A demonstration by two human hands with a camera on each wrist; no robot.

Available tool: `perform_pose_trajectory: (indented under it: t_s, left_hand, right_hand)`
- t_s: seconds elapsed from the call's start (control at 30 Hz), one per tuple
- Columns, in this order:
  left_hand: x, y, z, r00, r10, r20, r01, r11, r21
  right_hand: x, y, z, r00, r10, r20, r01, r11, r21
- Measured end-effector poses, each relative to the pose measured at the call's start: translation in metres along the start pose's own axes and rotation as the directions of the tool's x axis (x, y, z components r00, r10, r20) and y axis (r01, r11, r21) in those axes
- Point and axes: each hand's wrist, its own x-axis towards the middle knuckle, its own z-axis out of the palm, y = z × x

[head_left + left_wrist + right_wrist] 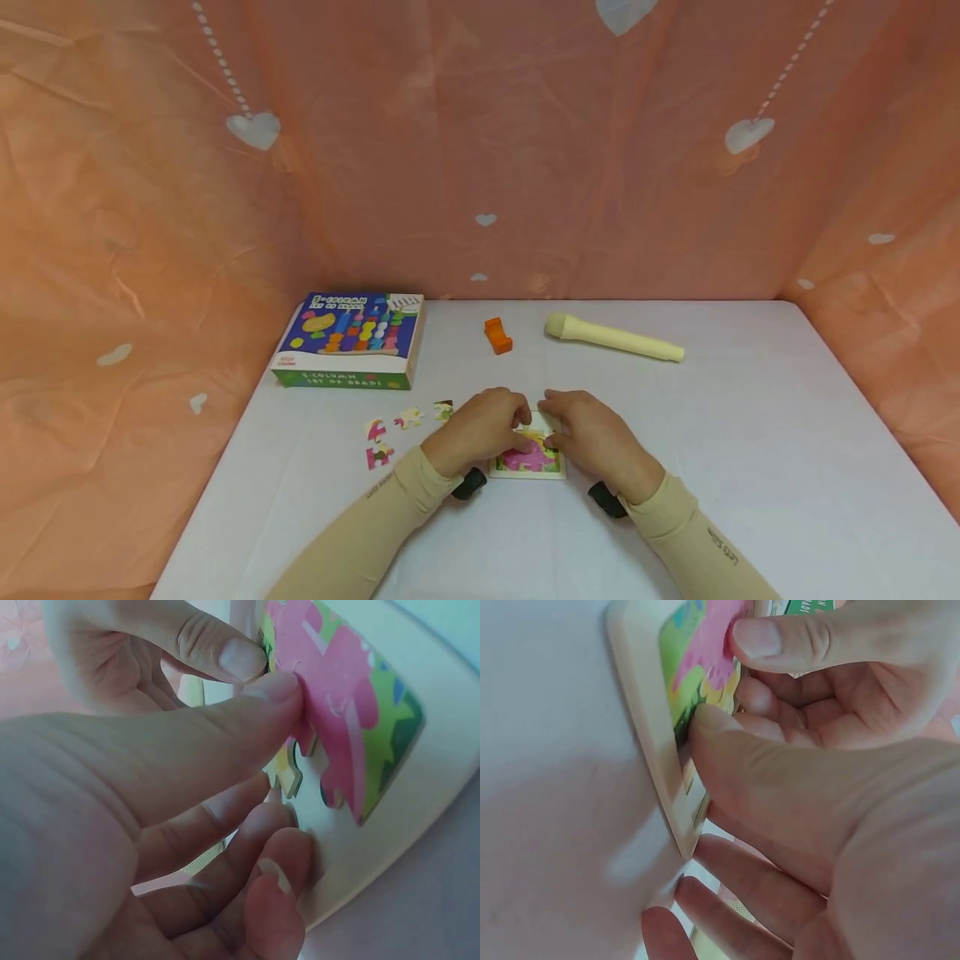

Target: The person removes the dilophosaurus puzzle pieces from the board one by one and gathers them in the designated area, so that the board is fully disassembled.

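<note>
A small picture puzzle in a pale frame (528,476) lies between both hands, with pink and green pieces fitted in its near half. The bare tray bottom shows farther in. My left hand (480,425) reaches over from the left; its thumb presses the pink piece (337,705), the other fingers bent close to the tray. At the right side, my right hand (596,433) sets its thumb on a green and yellow part of the picture (686,697), while its fingers spread beside the frame's corner. Several loose puzzle pieces (378,455) lie left of the left hand.
A boxed bead toy (352,333) stands at the back left of the white table (750,417). Behind the puzzle lie an orange curved block (498,336) and a pale yellow toy microphone (615,337). An orange curtain (525,150) closes off the back and sides.
</note>
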Motion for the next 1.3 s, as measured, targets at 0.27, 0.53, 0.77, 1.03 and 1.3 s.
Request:
perform_pose_trajectory:
  t_s: [0.27, 0.53, 0.77, 1.03, 1.3]
  left_hand:
    - [0.001, -0.002, 0.000, 1.000, 0.002, -0.010, -0.002, 0.998, -0.070]
    - [0.002, -0.003, 0.000, 1.000, 0.002, -0.015, -0.004, 0.994, -0.110]
    - [0.000, -0.004, -0.001, 1.000, 0.008, -0.009, -0.009, 0.992, -0.122]
    - [0.001, -0.009, -0.001, 0.999, 0.047, -0.020, -0.049, 0.990, -0.131]
    - [0.004, -0.013, -0.002, 0.999, 0.039, -0.024, -0.042, 0.987, -0.154]
  right_hand:
    - [-0.001, 0.000, 0.000, 1.000, 0.003, -0.006, -0.003, 1.000, -0.009]
    - [-0.001, -0.001, 0.000, 1.000, 0.019, 0.000, -0.019, 1.000, -0.008]
    - [-0.001, -0.002, 0.001, 0.999, 0.032, 0.007, -0.032, 0.999, -0.005]
    - [-0.004, -0.002, 0.001, 0.999, 0.032, -0.001, -0.032, 0.999, 0.007]
    - [-0.002, -0.001, 0.001, 1.000, 0.018, -0.009, -0.018, 1.000, 0.011]
